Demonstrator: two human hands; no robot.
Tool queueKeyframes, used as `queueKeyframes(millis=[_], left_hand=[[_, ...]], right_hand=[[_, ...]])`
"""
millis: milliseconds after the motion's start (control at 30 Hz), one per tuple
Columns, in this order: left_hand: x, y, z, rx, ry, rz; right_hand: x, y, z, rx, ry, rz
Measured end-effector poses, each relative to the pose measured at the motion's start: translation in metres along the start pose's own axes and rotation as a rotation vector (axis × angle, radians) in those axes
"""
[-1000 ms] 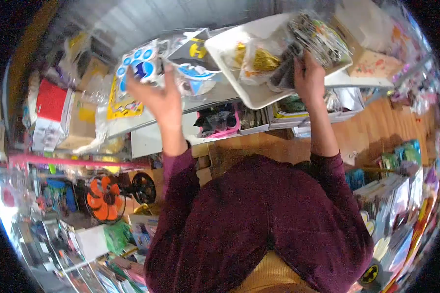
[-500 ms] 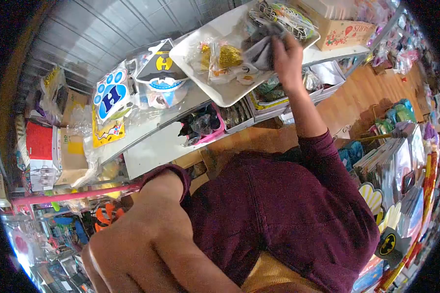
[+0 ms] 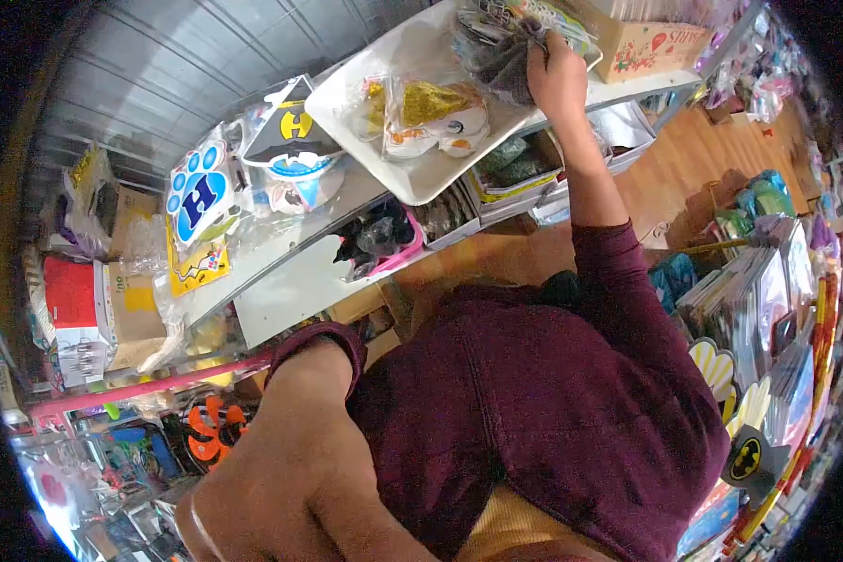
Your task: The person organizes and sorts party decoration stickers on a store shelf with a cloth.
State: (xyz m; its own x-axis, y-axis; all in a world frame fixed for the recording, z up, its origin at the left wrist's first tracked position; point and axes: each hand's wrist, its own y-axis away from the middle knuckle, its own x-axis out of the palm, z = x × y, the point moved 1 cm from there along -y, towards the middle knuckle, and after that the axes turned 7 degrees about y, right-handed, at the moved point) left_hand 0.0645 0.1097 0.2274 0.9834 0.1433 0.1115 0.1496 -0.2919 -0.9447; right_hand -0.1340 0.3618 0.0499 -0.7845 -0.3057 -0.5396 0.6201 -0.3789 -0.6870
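My right hand grips a dark grey cloth at the right end of a white tray. The cloth lies against a pile of packaged cut-outs. Lower in the tray are clear bags with gold glittery pieces and white shapes with orange marks. My left hand is large and close to the camera at the lower left; its fingers run past the frame's bottom edge, and nothing held shows.
Left of the tray on the shelf are a paw-shaped "H" cut-out and a bat-emblem piece. A floral cardboard box stands at the right. Below are a pink bin and boxes of packets. Stacked packets stand at the right.
My right hand has moved slightly up in the view, and the grey cloth has shifted off the gold bags toward the packaged pile. My left hand sits slightly lower.
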Motion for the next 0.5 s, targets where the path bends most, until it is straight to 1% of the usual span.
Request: queueKeyframes(millis=[67, 133, 233, 333, 433, 500], left_hand=[[-0.001, 0.001, -0.002, -0.051, 0.029, 0.004], [-0.001, 0.003, 0.002, 0.037, 0.014, -0.027], [-0.003, 0.004, 0.003, 0.021, 0.064, 0.036], [-0.001, 0.002, 0.007, -0.019, 0.01, -0.03], [-0.004, -0.004, 0.015, -0.027, 0.071, -0.046], [-0.006, -0.003, 0.012, -0.044, 0.101, 0.023]], right_hand=[[0.0, 0.001, -0.002, -0.003, -0.006, 0.006], [-0.001, 0.002, -0.001, -0.002, 0.005, -0.002], [-0.007, 0.003, 0.005, 0.02, -0.037, 0.015], [-0.002, 0.002, 0.0, 0.006, -0.022, -0.006], [-0.001, 0.002, -0.001, 0.011, -0.015, -0.003], [-0.002, 0.002, -0.001, 0.003, -0.002, 0.004]])
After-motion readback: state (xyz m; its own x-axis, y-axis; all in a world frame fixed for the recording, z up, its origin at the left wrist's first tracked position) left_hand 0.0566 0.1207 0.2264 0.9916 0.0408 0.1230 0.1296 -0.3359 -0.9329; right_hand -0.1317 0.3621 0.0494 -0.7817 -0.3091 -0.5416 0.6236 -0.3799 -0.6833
